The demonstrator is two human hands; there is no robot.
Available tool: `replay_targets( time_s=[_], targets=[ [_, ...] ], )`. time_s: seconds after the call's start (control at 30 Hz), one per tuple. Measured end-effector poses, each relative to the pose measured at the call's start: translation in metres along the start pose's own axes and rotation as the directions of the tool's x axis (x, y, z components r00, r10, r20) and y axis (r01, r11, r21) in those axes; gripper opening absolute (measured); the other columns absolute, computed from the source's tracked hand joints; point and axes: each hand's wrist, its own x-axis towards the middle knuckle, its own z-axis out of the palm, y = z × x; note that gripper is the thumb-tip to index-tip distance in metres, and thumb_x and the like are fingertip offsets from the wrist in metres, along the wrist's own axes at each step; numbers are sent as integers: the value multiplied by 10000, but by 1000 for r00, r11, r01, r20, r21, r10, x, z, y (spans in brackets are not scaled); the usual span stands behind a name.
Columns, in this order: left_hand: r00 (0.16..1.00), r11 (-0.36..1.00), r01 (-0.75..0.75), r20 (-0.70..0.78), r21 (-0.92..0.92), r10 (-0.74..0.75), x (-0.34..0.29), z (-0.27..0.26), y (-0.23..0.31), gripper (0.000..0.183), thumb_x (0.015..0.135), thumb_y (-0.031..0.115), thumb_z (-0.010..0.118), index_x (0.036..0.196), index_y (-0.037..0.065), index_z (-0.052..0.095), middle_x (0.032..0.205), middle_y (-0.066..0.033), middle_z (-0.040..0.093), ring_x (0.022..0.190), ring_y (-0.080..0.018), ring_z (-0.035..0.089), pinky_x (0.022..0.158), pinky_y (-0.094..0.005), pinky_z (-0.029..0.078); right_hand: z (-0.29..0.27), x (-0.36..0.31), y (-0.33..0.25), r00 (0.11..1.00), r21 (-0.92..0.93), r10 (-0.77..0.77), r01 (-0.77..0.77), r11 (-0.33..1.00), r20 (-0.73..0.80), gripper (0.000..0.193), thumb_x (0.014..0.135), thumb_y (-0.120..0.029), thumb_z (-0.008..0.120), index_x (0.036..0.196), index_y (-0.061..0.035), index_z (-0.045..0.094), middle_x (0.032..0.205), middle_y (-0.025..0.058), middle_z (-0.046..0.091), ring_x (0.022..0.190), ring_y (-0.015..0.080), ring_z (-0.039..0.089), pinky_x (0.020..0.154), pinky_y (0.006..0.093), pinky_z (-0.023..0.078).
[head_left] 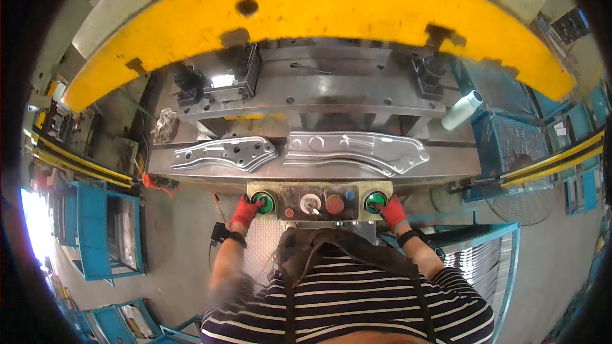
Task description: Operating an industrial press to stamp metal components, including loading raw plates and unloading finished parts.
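Observation:
A control box [292, 193] stands in front of me at the press's near edge. My left hand [243, 212], in a red glove with dark fingertips, reaches a finger onto the left green push button [267, 203]. On the other end, my right hand [392, 211], gloved alike, touches the right green push button [374, 198]. Both hands hold nothing; some fingers are partly hidden. Between them are a red mushroom button [334, 204] and a selector switch [310, 203]. Beyond the box, two stamped metal brackets, a left one [220, 154] and a right one [328, 146], lie on the press bed.
A yellow press beam [331, 3] spans above the steel die [331, 89]. A pale bottle [461, 110] and a crumpled rag [166, 125] lie on the bed. A caged fan [519, 185] stands at right. Blue racks [95, 232] flank me; one at lower right holds stacked metal parts [475, 267].

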Motion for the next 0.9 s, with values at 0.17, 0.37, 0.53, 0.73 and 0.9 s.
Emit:
replay_targets(
  time_s=[0.17, 0.37, 0.53, 0.73, 0.9],
  targets=[
    [1000, 986, 20, 4, 163, -21, -9, 1, 10, 524, 750, 49, 700, 1228, 12, 489, 1128, -106, 612, 1017, -207, 579, 893, -333, 459, -5, 0, -3, 997, -117, -61, 67, 991, 55, 534, 724, -299, 751, 1023, 73, 510, 992, 271, 595, 946, 386, 585, 787, 413, 467],
    [1000, 987, -6, 12, 160, 5, 7, -3, -7, 514, 765, 63, 697, 1226, -14, 484, 1114, -115, 618, 994, -204, 586, 883, -332, 463, -31, -2, -37, 977, -16, 51, -49, 999, 207, 600, 745, -439, 688, 1023, 73, 545, 980, 278, 597, 958, 413, 566, 813, 449, 461],
    [998, 998, -40, 46, 43, 38, 11, -5, -20, 535, 751, 71, 708, 1228, -13, 482, 1140, -113, 606, 1014, -203, 582, 893, -323, 457, -88, 4, -138, 880, -311, -388, 463, 830, 275, 574, 760, -393, 653, 1166, -8, 523, 1075, 251, 577, 1022, 390, 550, 836, 437, 457],
    [999, 999, -1, 38, -49, 3, -9, -2, 12, 586, 741, 114, 724, 1250, -16, 465, 1146, -124, 602, 1038, -202, 575, 904, -318, 448, -64, 77, -226, 625, -677, -707, 680, 283, 332, 750, 691, -318, 701, 1341, -101, 396, 1204, 207, 480, 1133, 357, 453, 937, 490, 367],
    [971, 667, -144, -26, 731, 238, -40, -1, 66, 751, 711, 258, 742, 1319, -1, 385, 1194, -197, 535, 1080, -337, 533, 926, -417, 430, -41, 102, -237, 653, -662, -625, 697, 277, 427, 784, 647, -301, 733, 1337, -128, 406, 1128, 213, 502, 1048, 349, 489, 886, 462, 393]
  ],
)
